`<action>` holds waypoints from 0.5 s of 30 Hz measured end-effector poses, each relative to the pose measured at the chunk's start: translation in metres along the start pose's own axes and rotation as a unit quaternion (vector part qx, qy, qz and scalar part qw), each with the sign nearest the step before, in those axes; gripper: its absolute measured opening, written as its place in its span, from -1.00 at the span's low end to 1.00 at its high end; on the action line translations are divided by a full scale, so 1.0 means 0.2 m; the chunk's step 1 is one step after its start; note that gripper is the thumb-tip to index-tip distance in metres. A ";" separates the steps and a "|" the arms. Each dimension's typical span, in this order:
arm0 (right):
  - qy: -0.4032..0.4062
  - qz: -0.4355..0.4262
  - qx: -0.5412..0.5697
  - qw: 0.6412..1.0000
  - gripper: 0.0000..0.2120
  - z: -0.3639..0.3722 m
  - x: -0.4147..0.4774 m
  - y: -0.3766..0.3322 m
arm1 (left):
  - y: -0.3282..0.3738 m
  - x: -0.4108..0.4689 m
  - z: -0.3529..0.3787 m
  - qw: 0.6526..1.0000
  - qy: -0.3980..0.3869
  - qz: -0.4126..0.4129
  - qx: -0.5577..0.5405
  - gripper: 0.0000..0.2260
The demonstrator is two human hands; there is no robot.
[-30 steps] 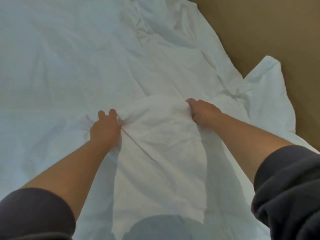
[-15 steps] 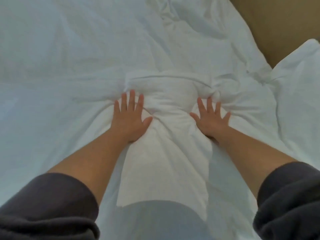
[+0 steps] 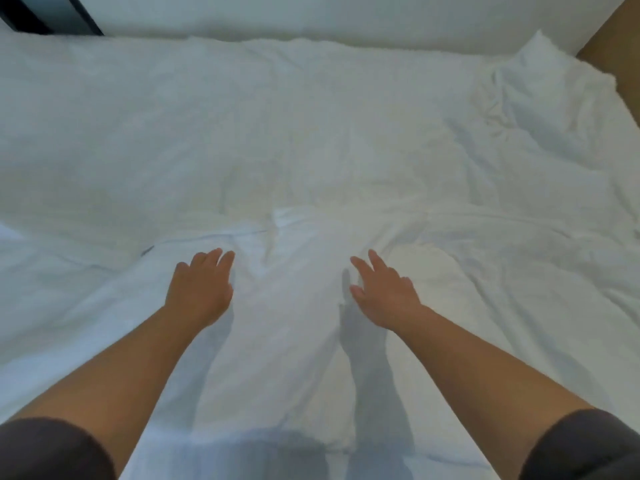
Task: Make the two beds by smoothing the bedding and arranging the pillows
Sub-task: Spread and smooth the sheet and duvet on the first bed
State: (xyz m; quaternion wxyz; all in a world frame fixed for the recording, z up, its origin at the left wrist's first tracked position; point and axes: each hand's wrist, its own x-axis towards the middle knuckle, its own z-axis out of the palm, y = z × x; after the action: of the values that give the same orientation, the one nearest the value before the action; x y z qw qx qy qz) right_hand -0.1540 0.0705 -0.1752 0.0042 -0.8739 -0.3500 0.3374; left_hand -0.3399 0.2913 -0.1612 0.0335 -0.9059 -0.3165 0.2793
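Observation:
A white duvet (image 3: 311, 140) covers the whole bed, with creases across the middle and a rumpled patch at the far right. A folded strip of the white bedding (image 3: 287, 341) runs from the bed's middle toward me. My left hand (image 3: 199, 289) hovers just left of that strip, fingers straight and together, holding nothing. My right hand (image 3: 382, 292) is held just right of the strip, fingers spread and relaxed, its shadow falling on the cloth below. A bunched corner of the duvet (image 3: 540, 74) sticks up at the far right.
A white wall or headboard (image 3: 311, 15) runs along the far edge of the bed. A dark frame (image 3: 52, 12) shows at the top left. Tan floor (image 3: 616, 46) lies beyond the bed's right side.
Both hands let go of the bunched bedding, pressed it flat, and are now lifted off it with fingers straight. The view has tilted up, showing the far edge of the bed.

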 end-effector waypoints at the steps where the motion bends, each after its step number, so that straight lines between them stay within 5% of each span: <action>1: 0.007 -0.009 0.008 1.000 -0.50 -0.01 0.04 -0.13 | -0.13 0.03 0.00 1.000 0.010 -0.015 0.001 -0.47; 7: 0.043 -0.021 0.082 0.995 -0.46 0.07 0.42 -0.79 | -0.85 0.32 0.18 0.997 -0.005 -0.058 -0.052 -0.27; 11: 0.067 -0.026 0.136 0.988 -0.34 0.18 0.71 -1.01 | -1.19 0.52 0.43 0.991 -0.107 -0.052 -0.060 -0.10; 13: 0.066 0.002 0.109 0.992 -0.37 0.28 0.79 -1.06 | -1.24 0.55 0.57 0.991 -0.098 -0.034 -0.084 -0.21; 15: 0.083 0.043 0.021 0.995 -0.57 0.36 0.80 -1.07 | -1.25 0.56 0.66 0.994 0.007 -0.013 -0.107 -0.52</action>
State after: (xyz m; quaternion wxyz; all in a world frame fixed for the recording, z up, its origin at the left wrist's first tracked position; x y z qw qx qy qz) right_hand -0.2424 0.3139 -0.2737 0.0372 -0.9126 -0.3035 0.2713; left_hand -0.4761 0.5420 -0.2667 -0.0572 -0.9021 -0.3561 0.2369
